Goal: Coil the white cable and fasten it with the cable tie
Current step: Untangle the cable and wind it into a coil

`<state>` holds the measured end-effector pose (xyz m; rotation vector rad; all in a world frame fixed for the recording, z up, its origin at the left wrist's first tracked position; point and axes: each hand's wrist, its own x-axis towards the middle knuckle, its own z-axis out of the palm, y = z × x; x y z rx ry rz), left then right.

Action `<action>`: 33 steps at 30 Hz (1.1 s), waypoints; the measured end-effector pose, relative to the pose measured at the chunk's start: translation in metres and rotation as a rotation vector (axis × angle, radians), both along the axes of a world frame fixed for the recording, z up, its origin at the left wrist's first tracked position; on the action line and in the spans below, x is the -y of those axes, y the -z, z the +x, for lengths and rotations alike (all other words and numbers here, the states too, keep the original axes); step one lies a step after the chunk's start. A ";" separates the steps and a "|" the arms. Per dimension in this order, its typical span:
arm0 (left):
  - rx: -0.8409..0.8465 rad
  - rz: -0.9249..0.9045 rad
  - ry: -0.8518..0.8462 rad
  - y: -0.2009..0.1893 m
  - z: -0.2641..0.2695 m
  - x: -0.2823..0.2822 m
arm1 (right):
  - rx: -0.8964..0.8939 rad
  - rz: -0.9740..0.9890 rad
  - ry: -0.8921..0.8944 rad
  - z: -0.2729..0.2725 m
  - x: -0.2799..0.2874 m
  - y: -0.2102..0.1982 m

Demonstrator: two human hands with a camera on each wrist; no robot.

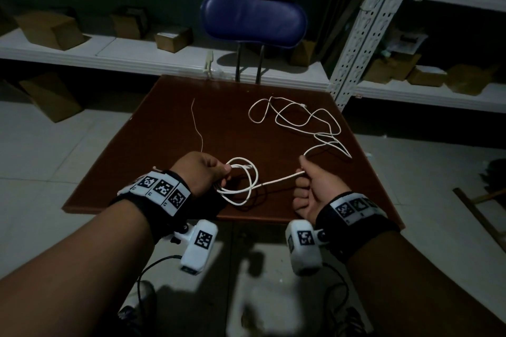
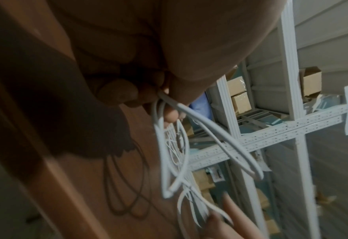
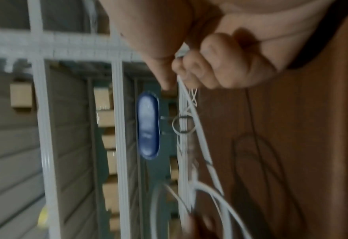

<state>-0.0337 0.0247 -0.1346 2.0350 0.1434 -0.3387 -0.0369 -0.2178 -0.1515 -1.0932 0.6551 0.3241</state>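
Note:
A white cable [image 1: 294, 117] lies in loose curves on the brown table [image 1: 153, 150]. My left hand [image 1: 204, 172] grips a few coiled loops of it [image 1: 242, 183] above the near table edge; the left wrist view shows the loops [image 2: 173, 145] hanging from my curled fingers [image 2: 117, 93]. A straight run of cable goes from the coil to my right hand [image 1: 309, 186], whose curled fingers [image 3: 214, 67] hold it [image 3: 191, 106]. A thin white cable tie [image 1: 197, 124] lies on the table beyond my left hand, untouched.
A blue chair [image 1: 253, 19] stands behind the table's far edge. White metal shelving [image 1: 364, 33] with cardboard boxes [image 1: 49, 30] runs along the back and right. A small pale object [image 1: 209, 61] sits on the shelf edge near the chair. Tiled floor surrounds the table.

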 end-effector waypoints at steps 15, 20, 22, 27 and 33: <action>0.076 0.098 0.019 -0.005 0.001 -0.002 | 0.331 -0.647 -0.177 0.006 0.011 -0.002; 0.102 0.103 0.053 -0.003 0.000 0.000 | 0.271 -0.615 -0.143 0.005 0.007 -0.003; 0.112 0.106 0.048 -0.004 0.000 0.000 | 0.190 -0.581 -0.145 0.004 0.005 -0.009; 0.161 0.133 -0.024 -0.002 0.003 -0.001 | 0.235 -1.031 -0.218 0.004 0.021 -0.005; 0.098 -0.138 -0.148 -0.002 0.003 0.002 | 0.132 -0.455 -0.225 -0.007 -0.002 -0.004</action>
